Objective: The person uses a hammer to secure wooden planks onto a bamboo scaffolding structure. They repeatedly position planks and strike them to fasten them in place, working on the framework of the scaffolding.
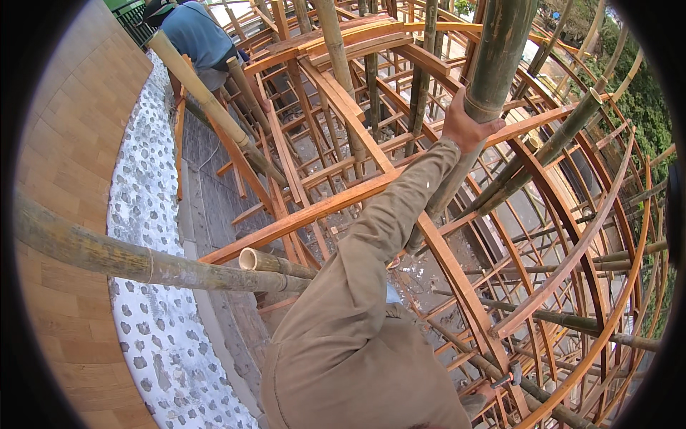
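My left hand is stretched far out and closed around a thick, upright green-brown bamboo pole that rises toward the top of the view. The khaki sleeve runs from my shoulder up to it. At the lower right, my right hand is mostly hidden behind my body. It seems to grip the handle of a small hammer with a metal head. Below both hands lies a curved lattice of orange-brown bamboo ribs.
Another person in a blue shirt bends over the lattice at the top left. A thick bamboo pole crosses from the left, and another slants down from that person. A white pebbled band and wood-tiled surface lie at the left.
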`<state>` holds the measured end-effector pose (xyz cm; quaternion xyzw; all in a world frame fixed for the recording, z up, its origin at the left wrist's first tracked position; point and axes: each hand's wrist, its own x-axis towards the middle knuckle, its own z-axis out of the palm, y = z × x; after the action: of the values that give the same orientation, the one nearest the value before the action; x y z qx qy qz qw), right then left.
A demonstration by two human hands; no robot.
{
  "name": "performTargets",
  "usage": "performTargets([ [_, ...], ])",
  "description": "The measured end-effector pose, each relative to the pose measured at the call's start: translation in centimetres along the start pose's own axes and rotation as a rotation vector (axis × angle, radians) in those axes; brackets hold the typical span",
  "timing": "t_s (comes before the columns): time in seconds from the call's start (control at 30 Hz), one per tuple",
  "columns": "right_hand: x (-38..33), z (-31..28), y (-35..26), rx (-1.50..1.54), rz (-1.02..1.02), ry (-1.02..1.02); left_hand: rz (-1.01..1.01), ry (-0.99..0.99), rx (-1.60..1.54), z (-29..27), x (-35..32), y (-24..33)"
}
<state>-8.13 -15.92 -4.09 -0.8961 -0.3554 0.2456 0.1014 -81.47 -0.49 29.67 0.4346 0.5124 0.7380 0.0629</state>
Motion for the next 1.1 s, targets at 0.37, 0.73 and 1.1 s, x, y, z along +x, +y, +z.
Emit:
performTargets([
  [0.37, -1.7, -0.4, 0.1, -0.005, 0.014, 0.103, -0.012, -0.05, -0.162, 0.7, 0.0, -0.8],
  [0.73, 0.6, 2.3, 3.4, 0.136, 0.149, 0.081, 0.01, 0.0, -0.119, 0.5, 0.3, -2.5],
  [1.1, -2.4, 0.9, 0.8, 0.048, 0.113, 0.103, 0.063, 0.029, -0.118, 0.1, 0.9, -4.3],
])
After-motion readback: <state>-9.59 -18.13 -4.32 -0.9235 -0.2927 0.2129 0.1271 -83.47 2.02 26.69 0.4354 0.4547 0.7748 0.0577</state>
